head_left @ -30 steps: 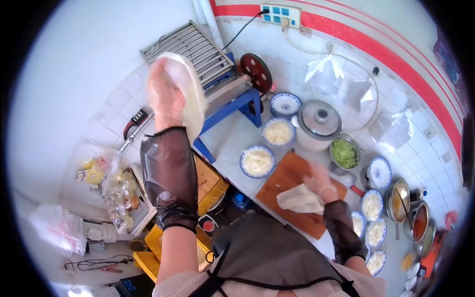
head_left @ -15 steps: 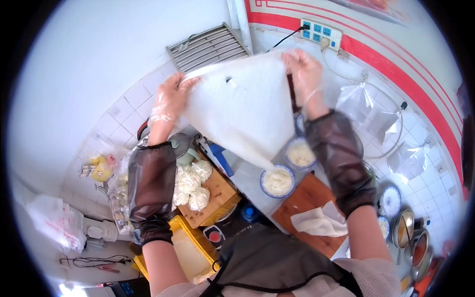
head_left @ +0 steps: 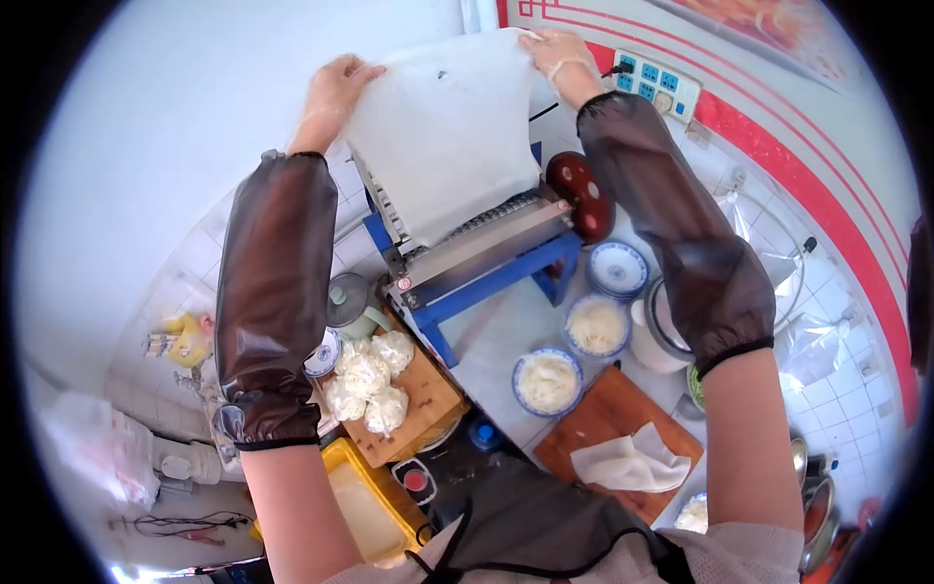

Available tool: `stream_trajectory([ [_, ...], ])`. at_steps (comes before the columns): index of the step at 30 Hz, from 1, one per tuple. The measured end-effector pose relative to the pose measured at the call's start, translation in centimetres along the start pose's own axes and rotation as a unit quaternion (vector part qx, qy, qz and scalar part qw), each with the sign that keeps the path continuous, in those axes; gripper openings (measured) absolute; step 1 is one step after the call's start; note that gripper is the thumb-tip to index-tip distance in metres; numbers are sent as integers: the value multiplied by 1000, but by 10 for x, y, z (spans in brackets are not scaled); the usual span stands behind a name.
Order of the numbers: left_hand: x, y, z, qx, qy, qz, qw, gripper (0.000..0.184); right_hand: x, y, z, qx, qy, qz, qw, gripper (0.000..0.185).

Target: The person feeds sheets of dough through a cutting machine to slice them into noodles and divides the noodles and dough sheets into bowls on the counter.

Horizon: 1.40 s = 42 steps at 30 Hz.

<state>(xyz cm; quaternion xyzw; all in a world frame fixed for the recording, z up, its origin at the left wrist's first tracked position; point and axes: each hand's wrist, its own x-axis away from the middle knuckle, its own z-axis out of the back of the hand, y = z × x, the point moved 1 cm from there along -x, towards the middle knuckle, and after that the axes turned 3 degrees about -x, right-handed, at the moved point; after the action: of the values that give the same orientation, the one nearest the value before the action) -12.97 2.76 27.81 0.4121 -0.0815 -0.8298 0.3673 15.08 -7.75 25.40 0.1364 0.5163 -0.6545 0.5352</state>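
A wide white dough sheet with a small dark hole near its top is stretched between my hands. My left hand pinches its upper left corner, and my right hand grips the upper right one. Both wear thin clear gloves. The sheet's lower edge rests on the ridged rollers of a blue-framed noodle machine. How far the dough goes between the rollers I cannot tell. A round dark red part sits at the machine's right side.
Several noodle bundles lie on a wooden board at left, above a yellow crate. Bowls of white strands and stacked bowls stand at right. A folded white sheet lies on a brown board.
Both hands have moved up and away from me with the dough sheet. Its lower edge, which hung by the bowls, now lies on the machine, which has come into view.
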Motion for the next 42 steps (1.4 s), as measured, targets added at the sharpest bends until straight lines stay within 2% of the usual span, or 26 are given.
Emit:
stream_trajectory([
  [3,-10,-8,-10,-3,16,-2,1000,33,-16,16,-26,-34,17,23,999,47],
  [5,-9,-9,-15,-17,27,-22,999,32,-20,21,-37,-102,18,-52,993,41],
  [6,-8,-9,-18,-18,25,-21,999,32,-20,23,-39,-103,16,-53,993,41],
  [12,9,-7,-26,16,3,-25,1000,33,-18,36,-43,-51,-27,0,998,34],
  [14,14,-7,-26,4,2,-22,1000,33,-20,39,-44,26,-13,57,998,33],
  [18,24,-3,-26,4,9,-25,1000,33,-14,40,-44,-5,-30,36,999,33],
  [21,29,-1,-26,0,1,-17,1000,33,-8,38,-44,-32,-8,21,999,33],
  [24,33,-4,-30,15,-4,-11,1000,31,-5,36,-40,-35,-50,30,998,35],
  [26,35,-5,-33,25,-3,-21,999,28,-5,36,-40,90,-45,35,994,37],
  [30,44,-4,-35,32,7,-30,999,25,6,34,-40,79,-8,52,996,38],
  [32,47,-5,-37,16,6,-30,999,25,9,34,-38,121,-69,18,990,40],
  [39,63,-8,-49,44,-2,-9,999,23,26,38,-46,103,-66,20,992,42],
  [42,67,-15,-57,35,2,-4,999,22,31,39,-46,133,-111,15,985,39],
])
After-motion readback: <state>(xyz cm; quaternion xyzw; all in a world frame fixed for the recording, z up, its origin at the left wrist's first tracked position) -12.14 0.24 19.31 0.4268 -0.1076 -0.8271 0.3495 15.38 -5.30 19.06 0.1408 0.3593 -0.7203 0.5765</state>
